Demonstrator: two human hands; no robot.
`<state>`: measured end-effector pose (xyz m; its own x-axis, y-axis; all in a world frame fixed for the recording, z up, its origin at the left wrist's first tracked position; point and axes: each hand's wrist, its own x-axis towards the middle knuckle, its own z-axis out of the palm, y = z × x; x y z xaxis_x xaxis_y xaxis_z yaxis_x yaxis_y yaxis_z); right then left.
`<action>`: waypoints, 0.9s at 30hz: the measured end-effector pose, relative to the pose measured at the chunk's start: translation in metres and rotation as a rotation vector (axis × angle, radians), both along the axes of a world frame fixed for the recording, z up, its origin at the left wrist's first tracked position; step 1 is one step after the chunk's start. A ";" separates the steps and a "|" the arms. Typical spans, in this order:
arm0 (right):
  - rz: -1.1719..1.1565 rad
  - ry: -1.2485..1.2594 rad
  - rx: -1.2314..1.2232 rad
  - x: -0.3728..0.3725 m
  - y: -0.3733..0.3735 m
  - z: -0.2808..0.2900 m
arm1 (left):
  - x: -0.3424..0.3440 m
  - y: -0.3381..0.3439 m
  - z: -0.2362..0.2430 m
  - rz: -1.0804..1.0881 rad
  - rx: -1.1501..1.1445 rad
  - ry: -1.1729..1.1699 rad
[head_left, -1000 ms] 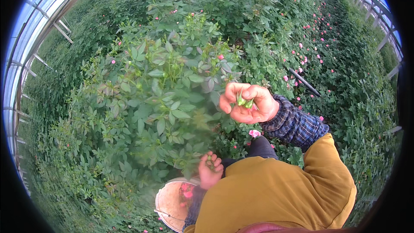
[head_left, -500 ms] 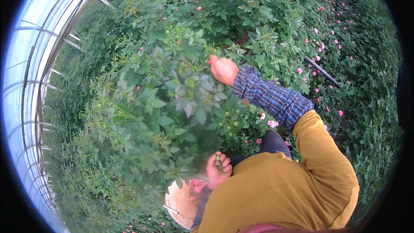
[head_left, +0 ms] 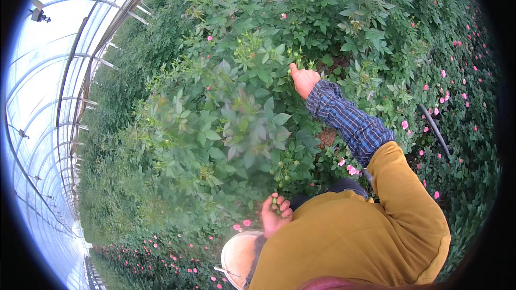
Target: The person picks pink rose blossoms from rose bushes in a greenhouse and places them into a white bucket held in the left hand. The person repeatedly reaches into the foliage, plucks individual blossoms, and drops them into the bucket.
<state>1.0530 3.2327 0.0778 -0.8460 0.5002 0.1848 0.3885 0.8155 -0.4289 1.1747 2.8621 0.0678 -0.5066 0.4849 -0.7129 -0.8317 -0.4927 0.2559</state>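
Note:
My right hand (head_left: 305,81) reaches out among the rose bushes (head_left: 252,83), its fingers pinched together beside a cluster of green rosebuds (head_left: 294,59). What lies between those fingertips, if anything, is hidden. Close to my body, my left hand (head_left: 275,216) is palm up with curled fingers around a few small green buds (head_left: 276,204). A pale round bucket (head_left: 236,255) with a thin handle hangs by my left forearm, partly covered by the sleeve.
Dense rose foliage surrounds me, with pink blooms (head_left: 352,170) near my right elbow. A dark pipe (head_left: 435,131) slants among the plants on the right. Along the left runs the clear plastic greenhouse wall (head_left: 48,91) with its curved frame.
The view has shifted, showing more of the left wall. A pink bloom seen at my right fingertips earlier is no longer visible there. My left hand still holds the green buds.

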 end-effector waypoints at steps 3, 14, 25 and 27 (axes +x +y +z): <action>0.043 0.001 -0.023 0.003 0.007 -0.006 | 0.007 0.005 0.003 0.087 0.025 -0.012; 0.540 0.209 -1.426 0.028 0.010 0.077 | 0.039 -0.003 0.003 0.281 0.024 0.018; 0.486 0.519 -0.265 -0.065 -0.011 0.090 | 0.037 -0.003 -0.004 0.339 -0.011 0.010; 0.486 0.326 -0.054 -0.084 -0.017 0.093 | 0.035 -0.003 -0.005 0.323 0.022 0.029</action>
<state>0.9695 3.2159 0.1707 -0.8845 0.0855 0.4587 -0.1829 0.8409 -0.5094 1.2093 2.8587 0.0626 -0.6569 0.3111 -0.6868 -0.6240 -0.7356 0.2637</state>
